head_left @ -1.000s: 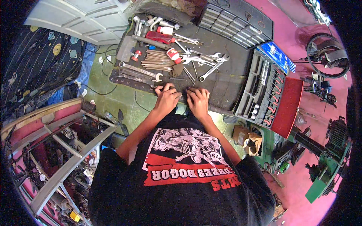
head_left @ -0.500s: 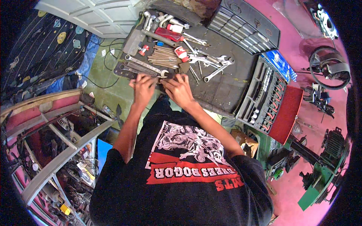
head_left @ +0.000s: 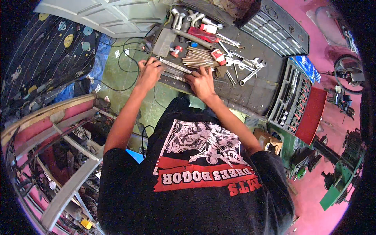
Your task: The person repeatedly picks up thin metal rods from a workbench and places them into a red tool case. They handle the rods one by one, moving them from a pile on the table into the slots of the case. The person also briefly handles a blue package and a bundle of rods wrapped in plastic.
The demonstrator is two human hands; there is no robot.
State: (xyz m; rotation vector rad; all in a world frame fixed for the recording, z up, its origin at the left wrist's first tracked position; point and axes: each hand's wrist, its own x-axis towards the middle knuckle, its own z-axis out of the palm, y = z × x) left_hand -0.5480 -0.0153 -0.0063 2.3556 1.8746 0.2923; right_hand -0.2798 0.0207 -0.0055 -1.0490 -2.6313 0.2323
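Several long combination wrenches (head_left: 175,66) lie side by side at the table's near left edge, on a dark holder (head_left: 167,81). My left hand (head_left: 150,74) has its fingers curled over their left ends. Over the right ends my right hand (head_left: 202,83) is closed, hiding the wrench heads. Just beyond them is a bundle of thin brownish rods (head_left: 199,57). A red-and-white bottle (head_left: 218,57) lies at the rods' right end, and a small red-and-white piece (head_left: 176,51) sits to their left.
Loose wrenches (head_left: 250,70) spread across the dark worktable (head_left: 256,92). A socket set (head_left: 290,96) with a red lid (head_left: 311,115) stands at right, a grey drawer cabinet (head_left: 274,29) behind. Pipe-like tools (head_left: 196,17) lie at the back. A metal frame (head_left: 70,192) stands at lower left; a cable (head_left: 127,70) crosses the floor.
My left hand has moved left along the wrenches to their left ends. My right hand has shifted slightly forward over the right ends. The whole view has swung, so the table appears farther right.
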